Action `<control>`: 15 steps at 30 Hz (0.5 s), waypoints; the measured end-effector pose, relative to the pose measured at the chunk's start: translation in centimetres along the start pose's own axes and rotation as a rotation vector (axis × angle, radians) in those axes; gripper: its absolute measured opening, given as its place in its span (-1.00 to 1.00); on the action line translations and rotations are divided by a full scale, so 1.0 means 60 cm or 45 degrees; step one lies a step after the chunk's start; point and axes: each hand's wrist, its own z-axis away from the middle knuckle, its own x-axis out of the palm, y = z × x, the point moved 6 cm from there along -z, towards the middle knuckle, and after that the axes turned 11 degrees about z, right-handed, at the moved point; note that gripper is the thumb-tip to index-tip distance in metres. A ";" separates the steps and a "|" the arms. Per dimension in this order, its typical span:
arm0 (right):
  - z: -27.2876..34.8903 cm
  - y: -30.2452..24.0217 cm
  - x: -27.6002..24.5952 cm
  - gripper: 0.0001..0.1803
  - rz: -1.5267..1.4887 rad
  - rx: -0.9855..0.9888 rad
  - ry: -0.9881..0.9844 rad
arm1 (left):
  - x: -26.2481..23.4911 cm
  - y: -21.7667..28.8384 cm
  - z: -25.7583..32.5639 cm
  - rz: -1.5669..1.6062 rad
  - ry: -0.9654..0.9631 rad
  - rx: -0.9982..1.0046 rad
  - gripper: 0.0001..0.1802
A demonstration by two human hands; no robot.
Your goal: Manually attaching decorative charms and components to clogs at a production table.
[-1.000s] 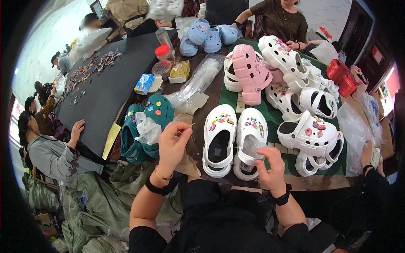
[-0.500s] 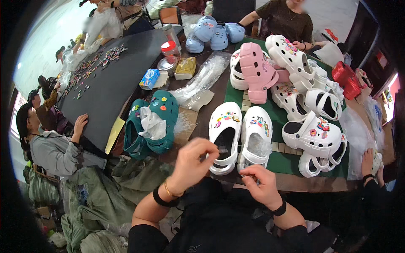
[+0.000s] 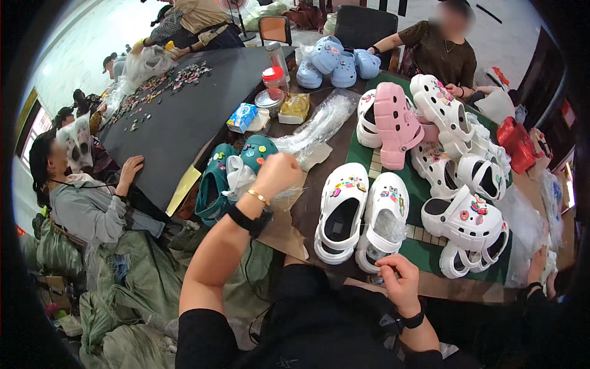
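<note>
Crowded worktable (image 3: 184, 123), clogs everywhere. Left hand (image 3: 279, 174) now lifted, fisted, over teal clogs (image 3: 233, 172). Right hand (image 3: 399, 280) dropped low, pinching something small, unclear, at heel of white clog pair (image 3: 362, 215).

Left hand (image 3: 279, 174): raised, closed in a fist, forearm extended toward 1 o'clock. Right hand (image 3: 398, 284): held low at 5 o'clock, fingers pinched together, wrist bent.

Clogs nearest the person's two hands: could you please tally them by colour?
Teal clogs, by the left hand: 2
White clogs, by the right hand: 2
Total: 4
</note>
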 end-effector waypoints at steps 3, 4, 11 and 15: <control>-0.001 0.013 -0.005 -0.90 -0.019 -0.024 0.011 | 0.059 -0.075 0.000 -0.158 -0.032 -0.097 -0.80; -0.001 0.015 -0.008 -0.90 -0.006 -0.039 0.027 | 0.070 -0.089 0.002 -0.202 -0.042 -0.114 -0.81; 0.008 0.036 -0.031 -0.89 -0.029 0.001 0.096 | 0.043 -0.061 -0.053 -0.333 0.298 -0.092 -0.83; 0.025 0.052 -0.038 -0.90 -0.051 0.104 0.127 | 0.057 -0.080 -0.089 -0.539 0.321 -0.178 -0.84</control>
